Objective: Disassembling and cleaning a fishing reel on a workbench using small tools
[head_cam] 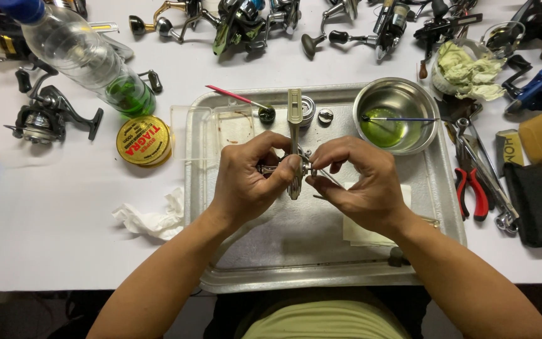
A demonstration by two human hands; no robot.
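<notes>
Holding a small reel part (294, 164) between them over the metal tray (434, 188), both hands are closed on it: the left hand (246, 182) pinches one end with thumb and forefinger, the right hand (359, 185) grips the other side with curled fingertips. By the look of it, this is a fitting or adjusting step on the part's middle; a next move would call for fine finger control and a steady hold so nothing small drops into the tray. On the tray stands a steel bowl (409, 94) of green liquid with a brush (403, 119) laid across. Red pliers (472, 191) lie right, a yellow tin (143, 140) and bottle (83, 56) left, reels (45, 116) all about the white table (51, 213)
</notes>
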